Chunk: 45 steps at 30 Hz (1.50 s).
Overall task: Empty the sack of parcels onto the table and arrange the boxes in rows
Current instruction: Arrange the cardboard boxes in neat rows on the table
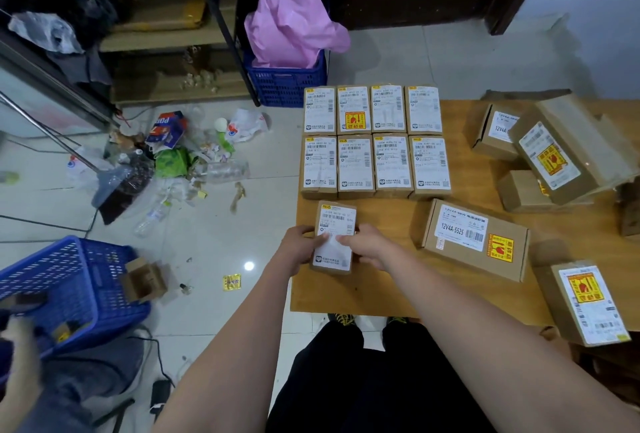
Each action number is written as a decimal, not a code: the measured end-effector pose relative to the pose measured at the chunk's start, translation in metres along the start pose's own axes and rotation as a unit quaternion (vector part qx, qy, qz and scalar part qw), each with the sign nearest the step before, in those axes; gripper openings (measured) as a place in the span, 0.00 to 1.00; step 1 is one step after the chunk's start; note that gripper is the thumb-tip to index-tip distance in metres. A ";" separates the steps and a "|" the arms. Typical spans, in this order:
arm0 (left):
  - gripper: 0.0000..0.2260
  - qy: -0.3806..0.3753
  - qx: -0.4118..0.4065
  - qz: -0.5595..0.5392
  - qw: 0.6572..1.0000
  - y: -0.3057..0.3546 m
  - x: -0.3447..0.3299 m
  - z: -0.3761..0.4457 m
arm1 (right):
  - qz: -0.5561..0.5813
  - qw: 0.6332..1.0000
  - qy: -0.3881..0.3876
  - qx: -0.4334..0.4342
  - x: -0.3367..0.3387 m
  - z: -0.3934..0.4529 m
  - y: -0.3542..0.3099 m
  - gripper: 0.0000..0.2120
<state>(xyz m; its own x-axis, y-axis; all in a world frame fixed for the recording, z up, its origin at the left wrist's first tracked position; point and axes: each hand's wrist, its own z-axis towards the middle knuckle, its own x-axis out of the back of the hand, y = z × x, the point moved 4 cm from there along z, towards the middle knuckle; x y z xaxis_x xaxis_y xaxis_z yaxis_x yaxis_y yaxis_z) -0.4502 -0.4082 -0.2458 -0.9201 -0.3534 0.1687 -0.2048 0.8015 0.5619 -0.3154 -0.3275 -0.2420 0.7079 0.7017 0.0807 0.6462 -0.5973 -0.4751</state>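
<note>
A small labelled box (334, 237) is gripped by both hands at the near-left corner of the bench (381, 294), directly below the left end of the second row. Left hand (299, 247) is curled round the box's left edge; right hand (367, 245) is pinched on the right edge, with fingertips (341, 240) lying over the label. Whether the box rests fully on the bench or is slightly lifted cannot be told.

Two rows of four boxes (375, 141) are already laid out, label up, sides touching or nearly so. A third row is judged to be started with this box.

Handling, as judged: rigid cardboard, light enough for a two-handed pinch, corners square so it can be slid and butted against a neighbour. The paper label looks smooth, so the grip is better taken on the bare cardboard sides than on top. Red-and-yellow stickers on some boxes probably mark them fragile, so setting down rather than dropping is advised.

Still unsorted on the right: a long box (474, 240) lying askew, a loose pile of boxes (554, 152) at the far right, and one box (588, 304) overhanging the near-right edge; that one could be knocked off.

No sack is identified with certainty.
</note>
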 end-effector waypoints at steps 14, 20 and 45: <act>0.13 0.067 -0.001 0.035 0.997 -0.011 0.020 0.016 | -0.084 0.994 0.055 0.041 -0.010 0.020 -0.021 0.24; 0.17 0.075 -0.009 0.034 0.997 -0.004 0.022 0.019 | -0.108 0.992 0.060 0.031 -0.012 0.021 -0.028 0.18; 0.07 0.148 -0.214 0.142 0.955 0.114 -0.090 -0.013 | -0.104 0.957 0.240 0.128 0.112 -0.023 -0.051 0.11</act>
<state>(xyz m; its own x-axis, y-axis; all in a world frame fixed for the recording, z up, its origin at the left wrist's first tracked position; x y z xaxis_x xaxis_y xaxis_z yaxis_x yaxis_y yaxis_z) -0.3864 -0.2913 -0.1869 -0.7704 -0.3227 0.5499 0.2529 0.6370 0.7281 -0.2625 -0.2280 -0.1887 0.6602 0.4989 0.5615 0.7403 -0.3060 -0.5986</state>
